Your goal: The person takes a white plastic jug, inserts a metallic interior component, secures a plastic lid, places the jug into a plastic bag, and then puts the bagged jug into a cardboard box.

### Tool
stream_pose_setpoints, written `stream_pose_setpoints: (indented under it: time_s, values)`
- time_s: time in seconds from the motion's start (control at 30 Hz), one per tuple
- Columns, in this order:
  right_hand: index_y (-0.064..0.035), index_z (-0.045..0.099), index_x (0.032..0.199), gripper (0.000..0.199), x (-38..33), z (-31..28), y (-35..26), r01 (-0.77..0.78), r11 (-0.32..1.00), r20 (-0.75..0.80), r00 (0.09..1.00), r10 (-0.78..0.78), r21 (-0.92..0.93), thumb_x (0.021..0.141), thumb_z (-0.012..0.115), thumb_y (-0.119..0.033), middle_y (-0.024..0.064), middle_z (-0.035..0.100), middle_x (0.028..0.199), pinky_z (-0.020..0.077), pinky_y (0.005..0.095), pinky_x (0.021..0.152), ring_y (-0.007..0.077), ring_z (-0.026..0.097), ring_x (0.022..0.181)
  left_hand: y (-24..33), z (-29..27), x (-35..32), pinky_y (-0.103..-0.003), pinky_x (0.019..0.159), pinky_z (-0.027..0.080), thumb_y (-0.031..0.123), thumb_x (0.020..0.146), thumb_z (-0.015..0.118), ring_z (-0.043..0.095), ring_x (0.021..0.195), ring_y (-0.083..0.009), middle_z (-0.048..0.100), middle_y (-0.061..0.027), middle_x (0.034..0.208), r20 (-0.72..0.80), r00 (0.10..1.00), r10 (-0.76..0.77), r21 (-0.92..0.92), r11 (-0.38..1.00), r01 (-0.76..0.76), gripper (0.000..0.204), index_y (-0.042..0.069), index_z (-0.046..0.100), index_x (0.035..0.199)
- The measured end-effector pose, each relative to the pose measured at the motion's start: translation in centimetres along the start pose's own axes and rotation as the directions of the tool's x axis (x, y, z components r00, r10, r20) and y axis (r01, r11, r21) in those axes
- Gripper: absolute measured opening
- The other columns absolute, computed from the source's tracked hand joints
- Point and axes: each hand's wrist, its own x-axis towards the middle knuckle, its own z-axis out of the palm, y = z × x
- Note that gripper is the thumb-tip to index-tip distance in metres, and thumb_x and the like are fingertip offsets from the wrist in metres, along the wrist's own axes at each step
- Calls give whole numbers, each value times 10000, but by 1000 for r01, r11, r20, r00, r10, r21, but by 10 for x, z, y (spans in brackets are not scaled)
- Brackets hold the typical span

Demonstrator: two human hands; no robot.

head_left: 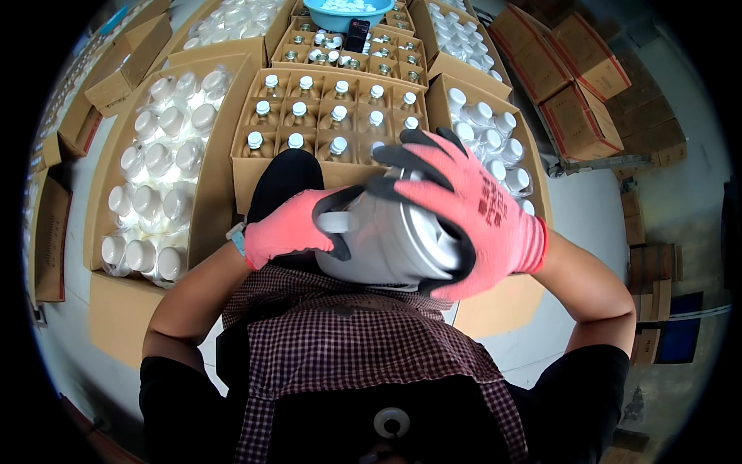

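Observation:
A pale grey-white jug (362, 249) lies tilted over my lap, its lid end turned to the right. My left hand (287, 226), in a pink glove with dark fingertips, is closed round the jug's handle. Over the lid (425, 240) curves my right hand (483, 213), gloved the same way, its thumb and fingers gripping the rim; motion blurs them somewhat. Just beyond the jug stands a divided cardboard box (246, 172) of clear bottles with pale blue caps. Whatever is inside the jug is hidden.
Open cartons of plastic-wrapped white-capped containers (158, 158) flank the bottle box, with more such containers (495, 139) at right. Behind it, a blue basin (340, 19) of white caps and a phone (357, 35) rest on another divided box. Closed cartons (580, 116) are stacked far right.

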Motion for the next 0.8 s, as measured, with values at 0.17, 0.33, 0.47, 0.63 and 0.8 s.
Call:
stream_pose_setpoints:
  time_s: [0.17,0.33,0.47,0.63,0.8]
  values:
    - [-53,369,1475,1029,-28,41,57,-176,933,-169,957,237,313,596,824,-335,208,469,1313,392,454,1042,399,485,1195,-10,49,19,-320,929,493,-69,653,657,597,1043,-134,668,-60,1112,-333,897,-291,-43,955,293,714,16,559,1356]
    - [-27,326,1478,1036,-37,30,27,-238,917,-224,922,317,319,647,843,-369,207,414,1403,350,434,1099,390,436,1290,-17,38,15,-299,844,524,-74,690,696,631,973,-149,664,-68,1136,-205,978,-32,-7,999,31,791,21,468,1442]
    - [-27,557,1260,556,-52,1,38,-19,965,-192,979,71,260,794,767,-249,198,497,1324,377,474,1053,387,479,1241,-3,20,5,-345,1045,448,-37,681,720,546,1220,-164,603,-93,1318,-42,998,-46,-132,990,41,825,-23,431,1453]
    - [-231,617,1151,361,-29,-24,14,215,899,94,976,-194,-382,802,701,-272,59,524,1261,440,421,956,274,550,1150,-7,-5,6,-340,1034,430,303,657,887,557,1178,-153,618,-82,1289,66,995,-80,-33,996,82,948,-38,457,1429]
    - [-130,603,1061,292,-19,-26,13,395,786,168,918,-360,-475,900,556,-368,48,611,991,484,365,764,227,617,927,-15,-25,13,-319,1026,418,386,621,896,571,1118,-143,643,-73,1231,86,990,-110,210,974,90,954,-41,508,1380]
